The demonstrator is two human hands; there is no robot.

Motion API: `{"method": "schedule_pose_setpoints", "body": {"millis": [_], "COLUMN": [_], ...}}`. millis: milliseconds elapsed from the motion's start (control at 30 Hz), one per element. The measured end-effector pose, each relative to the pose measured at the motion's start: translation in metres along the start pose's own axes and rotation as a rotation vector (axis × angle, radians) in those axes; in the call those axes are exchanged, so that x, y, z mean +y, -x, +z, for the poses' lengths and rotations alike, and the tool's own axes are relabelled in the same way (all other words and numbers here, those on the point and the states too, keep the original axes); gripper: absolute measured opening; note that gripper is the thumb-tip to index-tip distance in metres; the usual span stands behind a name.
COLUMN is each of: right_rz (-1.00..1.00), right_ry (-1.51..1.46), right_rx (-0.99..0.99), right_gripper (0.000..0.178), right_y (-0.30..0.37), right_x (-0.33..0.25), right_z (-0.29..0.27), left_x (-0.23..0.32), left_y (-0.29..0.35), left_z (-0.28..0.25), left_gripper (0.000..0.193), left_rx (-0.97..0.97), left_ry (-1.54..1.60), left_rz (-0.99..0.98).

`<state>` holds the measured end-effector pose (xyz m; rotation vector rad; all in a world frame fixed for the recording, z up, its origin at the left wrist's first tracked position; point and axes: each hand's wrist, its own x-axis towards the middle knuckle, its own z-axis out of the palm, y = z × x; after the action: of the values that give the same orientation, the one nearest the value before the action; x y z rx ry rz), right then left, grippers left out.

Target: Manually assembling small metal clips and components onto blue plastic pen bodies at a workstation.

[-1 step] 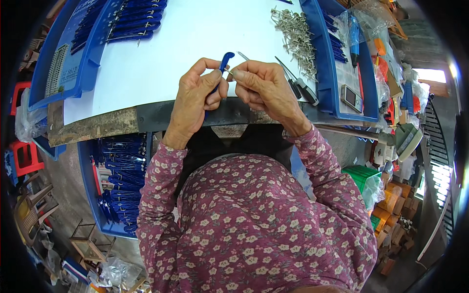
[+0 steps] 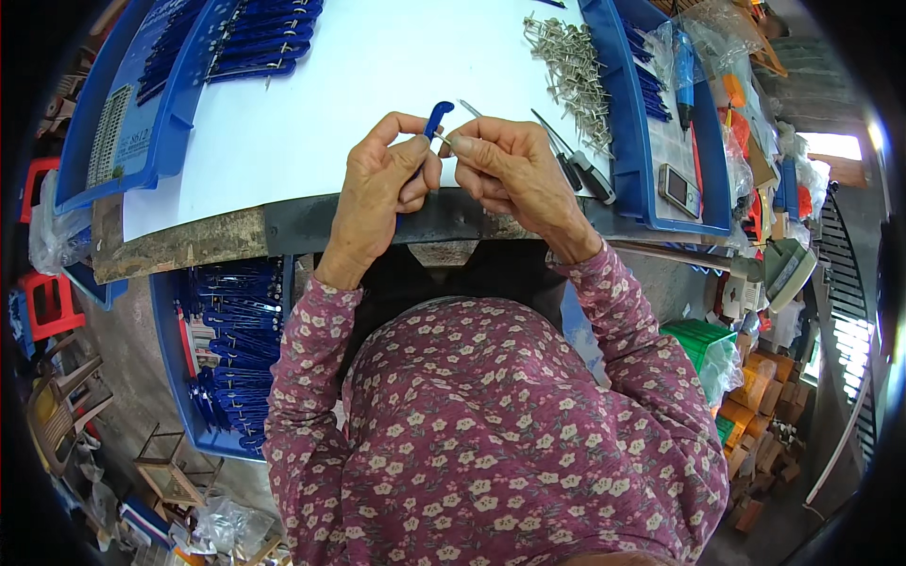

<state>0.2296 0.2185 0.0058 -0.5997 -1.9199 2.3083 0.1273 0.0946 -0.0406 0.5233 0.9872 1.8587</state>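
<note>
Over the table's front edge, my left hand [image 2: 380,189] grips a slim blue handle-like piece [image 2: 437,119] with a curved top end, its lower part hidden by my fingers. Close on its right, my right hand [image 2: 517,174] pinches a small metal pin [image 2: 442,139] between thumb and forefinger. The pin's tip meets the side of the blue piece; whether it is inside cannot be made out. A heap of similar silvery metal pins [image 2: 573,75] lies beyond my right hand. Near that wrist rest dark-handled tools like screwdrivers [image 2: 595,177], partly covered by the hand.
Blue pieces [image 2: 264,38] are stacked at the far left beside a blue tray [image 2: 175,141]. At the right, another blue tray [image 2: 634,179] holds blue pieces and a small phone-like device [image 2: 679,189]. Below the table's left side, a blue crate [image 2: 168,349] is full of blue pieces.
</note>
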Motion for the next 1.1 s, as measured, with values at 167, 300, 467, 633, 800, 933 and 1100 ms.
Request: {"method": "schedule_pose_setpoints", "body": {"millis": [167, 300, 467, 633, 800, 933, 1100], "right_rz": [0.025, 0.031, -0.150, -0.740, -0.857, -0.834, -0.716], "right_ry": [-0.085, 0.017, 0.380, 1.203, 1.479, 1.452, 1.316], "right_rx": [-0.028, -0.067, -0.033, 0.040, 0.059, 0.122, 0.261], "right_gripper": [0.021, 0.021, 0.017, 0.011, 0.018, 0.018, 0.019], "right_y": [-0.001, -0.001, -0.004, -0.010, -0.013, -0.017, -0.022], "right_x": [-0.001, 0.002, 0.011, 0.014, 0.014, 0.018, 0.022], "right_z": [-0.006, -0.009, -0.009, -0.005, -0.002, 0.000, 0.002], "left_x": [0.002, 0.002, 0.001, 0.002, -0.001, 0.001, -0.001], "left_y": [0.003, 0.006, 0.005, 0.002, -0.005, -0.007, -0.011], "left_z": [0.006, 0.008, 0.010, 0.008, 0.007, 0.011, 0.011], "left_gripper": [0.022, 0.026, 0.025, 0.024, 0.022, 0.021, 0.021], "left_rx": [0.039, 0.096, 0.123, 0.146, 0.170, 0.200, 0.208], "left_ry": [-0.162, -0.412, -0.593, -0.673, -0.672, -0.716, -0.714], "left_rz": [0.021, 0.045, 0.082, 0.091, 0.150, 0.174, 0.188]}}
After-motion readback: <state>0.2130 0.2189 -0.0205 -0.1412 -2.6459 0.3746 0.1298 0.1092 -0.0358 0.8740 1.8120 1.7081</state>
